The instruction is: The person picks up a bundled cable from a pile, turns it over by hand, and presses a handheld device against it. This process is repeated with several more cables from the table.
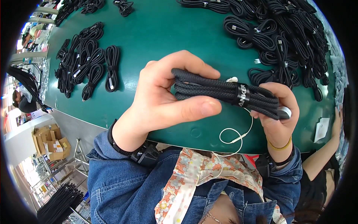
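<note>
A coiled black braided cable (209, 86), bound by a printed black strap, is held up level in front of me. My left hand (164, 93) is closed on its left end, thumb along the near side and fingers over the far side. Around the right end curl the fingers of my right hand (278, 108). A rounded silvery-white piece (285, 112) shows beside the right fingers; its kind is unclear. Just behind the coil sits a white earbud (232, 79), and a thin white cord (238, 139) loops below it toward my apron.
Several coiled black cables (84, 61) lie on the green table (164, 33) at the left. A larger heap of cables (287, 33) fills the far right. Another person's arm (324, 156) rests by a white paper (321, 130). Cardboard boxes (52, 142) stand at lower left.
</note>
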A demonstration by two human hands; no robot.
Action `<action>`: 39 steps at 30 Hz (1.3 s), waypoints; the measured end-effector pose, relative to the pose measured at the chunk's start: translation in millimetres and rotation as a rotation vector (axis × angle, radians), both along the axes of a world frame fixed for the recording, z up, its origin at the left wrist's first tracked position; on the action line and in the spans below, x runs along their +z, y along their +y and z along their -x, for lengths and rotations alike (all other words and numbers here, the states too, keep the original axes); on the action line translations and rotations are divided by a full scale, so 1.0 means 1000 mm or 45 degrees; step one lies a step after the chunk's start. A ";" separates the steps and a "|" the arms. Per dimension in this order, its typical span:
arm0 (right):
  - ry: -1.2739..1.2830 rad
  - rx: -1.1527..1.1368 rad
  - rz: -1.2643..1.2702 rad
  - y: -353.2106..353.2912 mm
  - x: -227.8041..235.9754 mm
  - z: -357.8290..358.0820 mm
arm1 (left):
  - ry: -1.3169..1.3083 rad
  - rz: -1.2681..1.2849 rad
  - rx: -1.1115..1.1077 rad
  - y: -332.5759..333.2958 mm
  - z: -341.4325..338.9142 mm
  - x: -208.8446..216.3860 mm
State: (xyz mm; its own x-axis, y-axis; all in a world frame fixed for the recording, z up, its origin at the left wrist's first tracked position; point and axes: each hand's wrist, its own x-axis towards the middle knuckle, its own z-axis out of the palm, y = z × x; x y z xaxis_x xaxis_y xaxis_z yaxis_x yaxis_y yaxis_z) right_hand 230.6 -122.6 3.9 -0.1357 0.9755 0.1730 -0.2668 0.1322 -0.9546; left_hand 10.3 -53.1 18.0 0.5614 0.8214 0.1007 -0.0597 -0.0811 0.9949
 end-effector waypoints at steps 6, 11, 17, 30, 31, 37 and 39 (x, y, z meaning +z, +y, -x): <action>-0.037 -0.030 0.084 -0.002 -0.001 -0.001 | -0.225 0.133 -0.154 -0.001 0.001 -0.006; -0.037 -0.037 0.235 -0.003 0.000 -0.005 | -0.323 0.171 -0.255 -0.001 0.001 -0.005; 0.044 -0.191 0.330 0.000 0.003 0.006 | -0.255 0.085 -0.273 0.002 0.002 -0.005; -0.545 0.270 0.677 0.009 0.012 0.005 | 1.652 -0.810 0.950 0.048 0.075 -0.017; -0.159 0.127 0.577 0.010 0.012 0.004 | 1.798 -0.687 0.957 0.048 0.075 -0.018; 0.802 -0.172 0.306 0.018 0.015 -0.001 | 1.555 -0.755 0.519 0.043 0.055 -0.013; 0.741 -0.098 0.278 0.016 0.009 0.001 | 1.205 -0.690 0.333 0.039 0.043 -0.011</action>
State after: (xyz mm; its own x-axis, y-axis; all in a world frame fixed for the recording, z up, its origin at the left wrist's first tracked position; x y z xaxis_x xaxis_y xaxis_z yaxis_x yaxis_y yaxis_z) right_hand 230.0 -106.4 13.2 -0.0072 0.9999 -0.0073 -0.7487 -0.0103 -0.6629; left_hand -32.4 -14.0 7.4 0.4179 0.9024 0.1051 0.7840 -0.4167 0.4601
